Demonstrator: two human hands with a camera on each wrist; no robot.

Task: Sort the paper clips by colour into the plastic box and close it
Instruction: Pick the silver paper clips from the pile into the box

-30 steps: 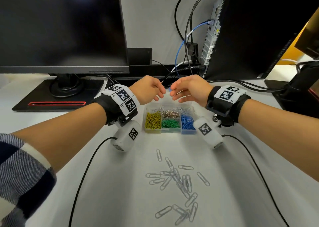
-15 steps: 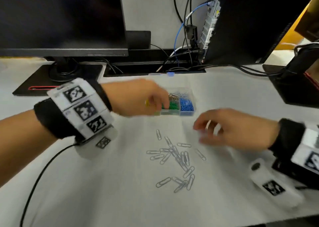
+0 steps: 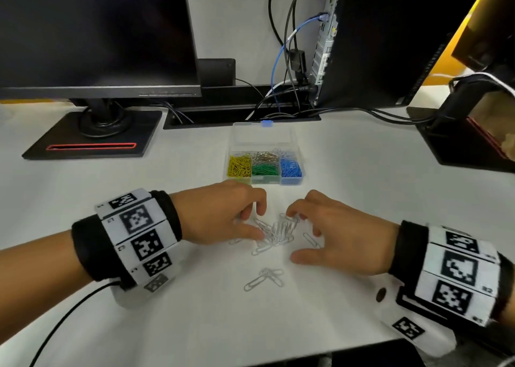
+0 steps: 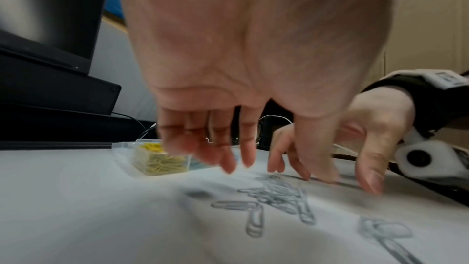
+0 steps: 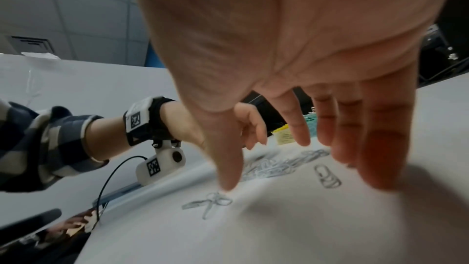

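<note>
The clear plastic box (image 3: 303, 174) stands open mid-table, its lid (image 3: 262, 135) laid back. It holds yellow (image 3: 239, 166), green (image 3: 265, 169) and blue clips (image 3: 291, 168), with silvery ones (image 3: 264, 156) behind. Nearer me, loose silver paper clips (image 3: 278, 231) are bunched in a heap. My left hand (image 3: 255, 224) and right hand (image 3: 295, 237) flank the heap, fingers spread downward with tips on the table. Neither hand holds anything. The wrist views show the heap (image 4: 279, 194) (image 5: 271, 168) under the fingers. A few more clips (image 3: 264, 278) lie closer to me.
A monitor on a black base (image 3: 92, 135) stands at the back left. A cable slot (image 3: 242, 115) runs behind the box, and a dark computer case (image 3: 390, 40) with cables rises at the back right. Another black stand (image 3: 459, 140) sits far right. Wrist-camera cables trail near the table's front edge.
Both hands came down from above the box towards me, onto the loose clips. The clips, scattered before, are now raked into a tighter heap between the hands.
</note>
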